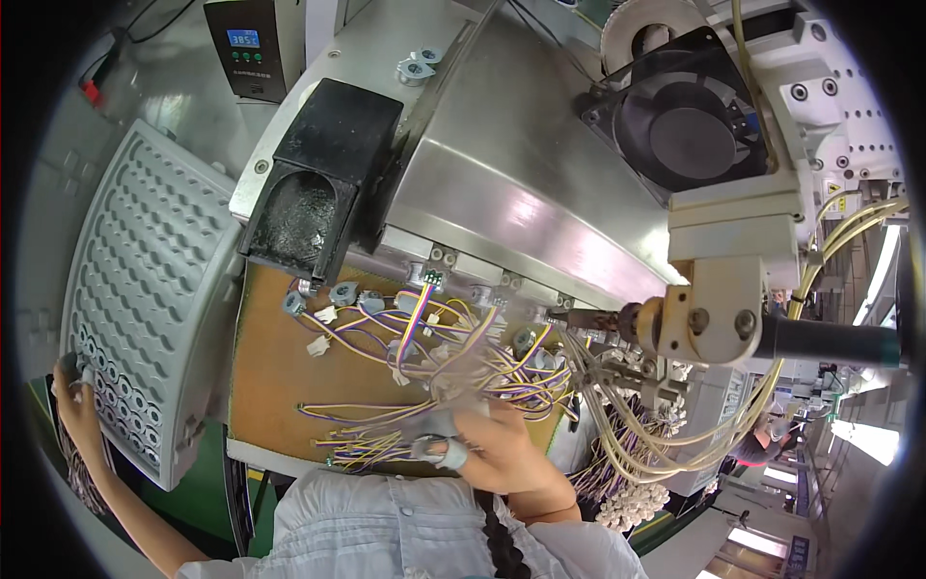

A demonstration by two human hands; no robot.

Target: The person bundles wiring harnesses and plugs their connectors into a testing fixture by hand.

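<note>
My left hand reaches to the near left corner of a grey moulded tray. Its covered fingertips are pinched together beside the rows of small round metal parts in the tray; what lies between them is too small to make out. My right hand, smeared by motion, hangs over the brown work mat with covers on its fingertips. Below and around it lie bundles of yellow, white and purple wires. Small round motors with wires rest farther back. A wired green connector sits at the metal fixture's edge.
A black box with an open scoop-shaped mouth stands behind the mat. To the right, a soldering-type head juts over the wires, beneath a black fan. A black controller is at the back left. More wire bundles hang right.
</note>
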